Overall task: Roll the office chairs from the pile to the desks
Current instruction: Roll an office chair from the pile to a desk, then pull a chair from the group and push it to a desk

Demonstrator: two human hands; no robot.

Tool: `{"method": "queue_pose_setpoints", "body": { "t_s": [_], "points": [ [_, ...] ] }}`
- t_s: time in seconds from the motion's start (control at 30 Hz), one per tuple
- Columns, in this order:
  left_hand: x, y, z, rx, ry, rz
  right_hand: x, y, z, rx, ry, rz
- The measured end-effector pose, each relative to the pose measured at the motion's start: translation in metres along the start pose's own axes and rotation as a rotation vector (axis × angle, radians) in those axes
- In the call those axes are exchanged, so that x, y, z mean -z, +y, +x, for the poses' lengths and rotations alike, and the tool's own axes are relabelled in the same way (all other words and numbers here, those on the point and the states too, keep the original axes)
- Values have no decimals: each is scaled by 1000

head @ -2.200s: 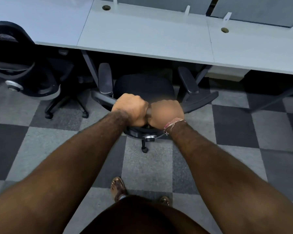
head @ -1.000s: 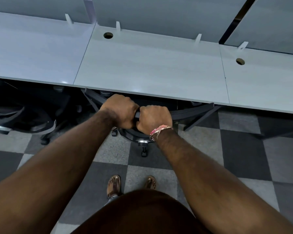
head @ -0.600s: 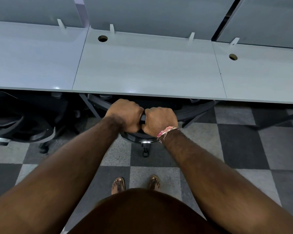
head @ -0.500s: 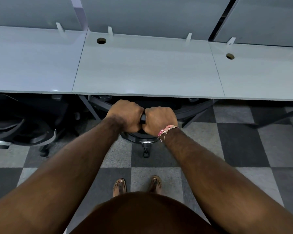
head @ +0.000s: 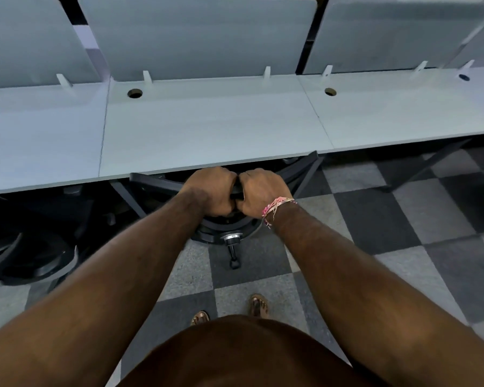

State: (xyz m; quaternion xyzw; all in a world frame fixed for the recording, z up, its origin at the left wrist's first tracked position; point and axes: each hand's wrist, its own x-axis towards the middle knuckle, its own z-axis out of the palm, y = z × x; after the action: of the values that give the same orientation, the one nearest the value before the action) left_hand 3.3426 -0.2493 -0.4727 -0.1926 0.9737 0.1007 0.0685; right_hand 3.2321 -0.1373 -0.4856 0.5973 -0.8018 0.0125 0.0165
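Note:
A black office chair (head: 151, 184) stands pushed under the middle pale grey desk (head: 207, 129); only the top of its backrest, its rear hub and one castor (head: 234, 263) show past the desk edge. My left hand (head: 211, 191) and my right hand (head: 263, 191) grip the top of the backrest side by side, knuckles touching, right at the desk's front edge. A pink thread band circles my right wrist. The seat and armrests are hidden beneath the desk.
A second black chair (head: 25, 261) sits under the left desk (head: 39, 141). Another desk (head: 403, 113) continues to the right, with grey divider panels (head: 201, 34) behind all three. Checkered carpet tiles (head: 375, 219) cover the floor; my sandalled feet (head: 257, 305) stand behind the chair.
The chair has rolled forward under the desk, so its seat and armrests have gone out of sight. My hands kept their grip and I stepped closer; my view has tilted up toward the dividers.

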Motion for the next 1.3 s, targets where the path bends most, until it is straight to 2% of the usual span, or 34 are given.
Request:
{"method": "queue_pose_setpoints", "body": {
  "t_s": [0.3, 0.57, 0.77, 1.1, 1.3],
  "points": [
    [16, 73, 23, -215, 120, -3, 31, 53, -57, -236, 64, 4],
    [14, 177, 64, -397, 85, 111, 34, 127, -132, -386, 92, -54],
    [3, 296, 113, -559, 42, 217, 32, 221, -207, -530, 69, -94],
    [-17, 485, 166, -712, -32, 291, 41, 348, -335, -761, 31, -75],
    [-28, 577, 206, -798, -61, 342, 39, 416, -384, -885, -22, -76]
  ]
}}
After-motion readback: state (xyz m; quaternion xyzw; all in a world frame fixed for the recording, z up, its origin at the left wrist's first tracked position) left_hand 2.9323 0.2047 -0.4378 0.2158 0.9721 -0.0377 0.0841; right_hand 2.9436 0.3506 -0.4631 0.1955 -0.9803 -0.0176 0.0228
